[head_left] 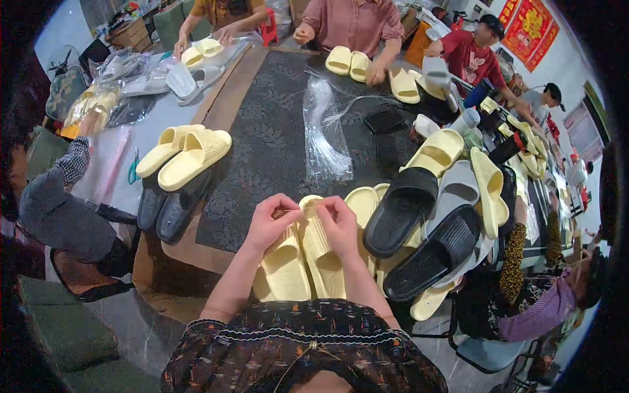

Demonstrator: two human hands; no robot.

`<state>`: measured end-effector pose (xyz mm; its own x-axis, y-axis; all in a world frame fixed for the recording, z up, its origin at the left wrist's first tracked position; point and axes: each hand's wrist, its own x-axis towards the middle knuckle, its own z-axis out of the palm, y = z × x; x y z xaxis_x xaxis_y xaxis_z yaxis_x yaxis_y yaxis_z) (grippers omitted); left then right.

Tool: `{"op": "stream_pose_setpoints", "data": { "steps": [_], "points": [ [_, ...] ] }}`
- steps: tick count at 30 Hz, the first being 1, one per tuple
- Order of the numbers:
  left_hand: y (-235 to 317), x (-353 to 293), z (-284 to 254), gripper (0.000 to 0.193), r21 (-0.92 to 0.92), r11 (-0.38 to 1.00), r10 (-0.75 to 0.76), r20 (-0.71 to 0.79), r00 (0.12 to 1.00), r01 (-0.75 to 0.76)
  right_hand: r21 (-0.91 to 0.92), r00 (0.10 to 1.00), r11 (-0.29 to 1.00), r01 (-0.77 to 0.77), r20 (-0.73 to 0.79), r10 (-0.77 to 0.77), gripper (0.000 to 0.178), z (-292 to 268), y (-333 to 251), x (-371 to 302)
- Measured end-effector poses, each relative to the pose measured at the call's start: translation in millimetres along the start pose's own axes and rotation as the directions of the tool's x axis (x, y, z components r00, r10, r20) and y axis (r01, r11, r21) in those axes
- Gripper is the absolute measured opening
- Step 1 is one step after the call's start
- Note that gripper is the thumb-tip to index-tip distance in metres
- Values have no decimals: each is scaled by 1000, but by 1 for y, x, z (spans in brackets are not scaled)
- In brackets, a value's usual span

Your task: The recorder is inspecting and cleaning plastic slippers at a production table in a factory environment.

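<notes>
Left hand: (272,223) fingers curled, tips closed in a pinch over the toe end of the left front slide. Whether a thin strand sits in the pinch, too small to tell.
Right hand: (341,226) also pinched, wrist over the right front slide, tips near the left hand's. Close spacing suits fine two-handed work, I'd judge.
Left front slide: (282,278) pale yellow, at the table's near edge against the wearer, heel end toward the body. Puts the strap right below the fingertips.
Right front slide: (321,245) beside it, same direction, toe reaching further forward. Side by side, so both straps sit under the hands.
Strand bundle: (321,131) thin clear strands in a clear bag, laid lengthwise mid-table, beyond the hands; probably there for easy reach from either side.
Table: (262,98) dark patterned cover, leaves the strands easy to spot.
Left stack: yellow pair (194,156) resting across a black pair (171,211), off the work spot; looks like stacking to save room.
Right pile: black slides (432,252) over grey and yellow ones, overlapping at odd angles, close to the right forearm. Reads as bulk stock, not laid out pair by pair.
Far side: co-worker in pink (354,26), one hand by another yellow pair (347,62).
</notes>
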<state>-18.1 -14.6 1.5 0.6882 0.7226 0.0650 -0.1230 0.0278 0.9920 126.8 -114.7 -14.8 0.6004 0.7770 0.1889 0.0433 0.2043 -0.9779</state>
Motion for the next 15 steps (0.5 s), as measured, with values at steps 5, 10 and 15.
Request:
{"op": "stream_pose_setpoints", "data": {
  "steps": [5,10,15],
  "points": [
    [2,-1,1,11,49,999,-19,12,1000,19,-218,989,972,85,138,-55,8,1,-13,-1],
    [-1,1,1,11,43,999,-13,-21,1000,13,85,999,996,-40,-28,42,8,-1,-7,3],
    [0,0,-1,11,123,992,27,6,1000,-27,-214,993,974,71,111,-48,6,4,-14,-2]
  ]
}}
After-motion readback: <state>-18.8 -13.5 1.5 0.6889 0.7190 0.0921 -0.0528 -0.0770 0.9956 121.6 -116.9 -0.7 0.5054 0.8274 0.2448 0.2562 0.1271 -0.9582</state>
